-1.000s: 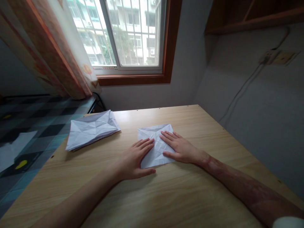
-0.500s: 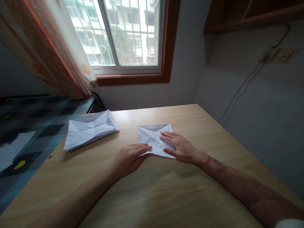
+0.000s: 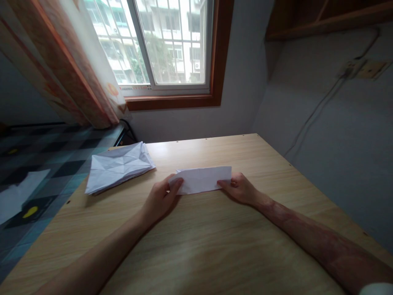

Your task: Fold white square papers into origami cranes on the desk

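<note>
A white sheet of paper (image 3: 202,179) lies on the wooden table (image 3: 215,246), its near half lifted and folded toward the far edge so it shows as a narrow strip. My left hand (image 3: 161,198) pinches the strip's left end with thumb and fingers. At the right end, my right hand (image 3: 241,189) pinches the paper too. Both hands are closed on the paper.
A stack of creased white paper (image 3: 118,166) lies at the table's far left. Beyond the table are a window (image 3: 166,45) with a curtain (image 3: 70,65) and a grey wall on the right. A checked floor with a loose sheet (image 3: 18,192) is to the left.
Both hands lay flat on the creased sheet a second ago. They have since gripped its near edge and folded it up toward the far edge.
</note>
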Demonstrator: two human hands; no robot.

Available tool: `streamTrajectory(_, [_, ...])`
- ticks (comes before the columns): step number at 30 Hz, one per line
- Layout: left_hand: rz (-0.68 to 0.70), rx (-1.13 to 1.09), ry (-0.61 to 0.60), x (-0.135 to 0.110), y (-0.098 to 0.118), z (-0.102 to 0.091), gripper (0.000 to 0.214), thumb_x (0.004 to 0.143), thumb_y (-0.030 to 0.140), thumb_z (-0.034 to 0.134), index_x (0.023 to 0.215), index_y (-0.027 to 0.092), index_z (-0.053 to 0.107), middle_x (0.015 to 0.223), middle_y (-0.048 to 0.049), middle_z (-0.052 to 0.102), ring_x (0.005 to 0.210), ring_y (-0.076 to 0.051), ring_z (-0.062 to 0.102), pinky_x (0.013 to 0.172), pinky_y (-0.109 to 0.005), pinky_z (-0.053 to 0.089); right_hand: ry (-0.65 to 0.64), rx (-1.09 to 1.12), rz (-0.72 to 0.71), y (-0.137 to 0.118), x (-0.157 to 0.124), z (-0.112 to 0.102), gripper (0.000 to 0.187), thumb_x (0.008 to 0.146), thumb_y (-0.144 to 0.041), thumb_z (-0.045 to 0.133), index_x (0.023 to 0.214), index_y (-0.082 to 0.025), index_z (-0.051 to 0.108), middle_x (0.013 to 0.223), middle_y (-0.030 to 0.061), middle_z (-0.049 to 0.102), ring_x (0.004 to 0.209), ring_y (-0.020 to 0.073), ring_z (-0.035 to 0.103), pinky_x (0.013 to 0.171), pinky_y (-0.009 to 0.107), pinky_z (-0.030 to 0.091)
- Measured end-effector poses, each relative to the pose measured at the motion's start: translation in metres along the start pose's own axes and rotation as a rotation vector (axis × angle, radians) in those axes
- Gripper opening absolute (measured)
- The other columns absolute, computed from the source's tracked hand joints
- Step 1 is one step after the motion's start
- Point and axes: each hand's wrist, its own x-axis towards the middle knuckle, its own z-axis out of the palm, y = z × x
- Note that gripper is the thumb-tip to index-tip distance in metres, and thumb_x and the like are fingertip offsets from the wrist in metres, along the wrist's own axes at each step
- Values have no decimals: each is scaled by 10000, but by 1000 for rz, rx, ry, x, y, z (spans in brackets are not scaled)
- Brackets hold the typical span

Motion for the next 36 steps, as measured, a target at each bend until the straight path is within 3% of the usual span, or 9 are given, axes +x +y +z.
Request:
streamTrajectory(3, [-52,-58,-2,1,-1,2,302,1046,492,671,998,196,700,881,-21,753,741,-170,690,604,-238,571,9,50,80,7,3,2,481,1064,-574,636,844,-170,774,840,38,762,768,234,705,671,305,566])
streamTrajectory(8, [-116,-89,0,2,-9,5,410,991,456,746,1290,208,615,975,-33,745,720,-161,687,624,-281,636,19,52,84,10,5,1,308,1016,-365,682,1245,-165,737,1150,102,788,1002,265,740,847,345,625])
streamTrajectory(11, [-96,-55,38,3,-17,9,654,959,397,767,1518,232,470,1271,-105,699,712,-120,658,625,-281,635,73,-20,63,14,4,3,660,955,-280,714,1581,-198,521,1418,161,699,1153,278,721,969,385,629])
streamTrajectory(14, [-25,68,66,2,-23,11,661,940,325,766,1530,251,479,1415,-135,628,815,-142,688,677,-302,658,117,-134,13,18,4,5,925,924,-264,734,1735,-229,292,1632,196,530,1331,310,653,1088,442,605])
streamTrajectory(17, [102,230,50,2,-21,9,565,964,275,734,1492,258,533,1554,-151,556,1132,-254,727,906,-432,695,113,-283,-89,17,4,5,991,939,-244,710,1778,-249,184,1748,181,395,1577,340,465,1278,529,473])
streamTrajectory(21, [283,460,-37,3,-12,5,549,1053,238,620,1588,277,504,1767,-139,418,1583,-368,480,1303,-629,447,45,-565,-184,4,3,4,792,971,-177,636,1723,-270,404,1861,100,237,1744,348,156,1404,617,215])
streamTrajectory(25, [386,465,-270,1,-12,9,626,1131,187,434,1738,316,362,1798,-84,417,1649,-294,423,1359,-567,388,-183,-668,-231,-9,3,4,657,1069,-185,524,1714,-286,454,1859,63,272,1739,307,215,1415,610,145])
streamTrajectory(29, [382,451,-442,-1,-16,9,616,1161,261,439,1760,367,348,1787,-45,441,1660,-280,418,1363,-537,376,-364,-624,-219,-14,3,3,681,1144,-474,536,1770,-302,333,1845,87,296,1720,306,282,1411,588,195])
streamTrajectory(36, [368,540,-524,-3,-10,4,732,1131,550,551,1785,381,268,1825,-64,327,1694,-323,337,1397,-549,256,-332,-629,-135,-11,1,7,805,1102,-631,582,1779,-290,312,1833,108,315,1715,331,295,1414,566,225])
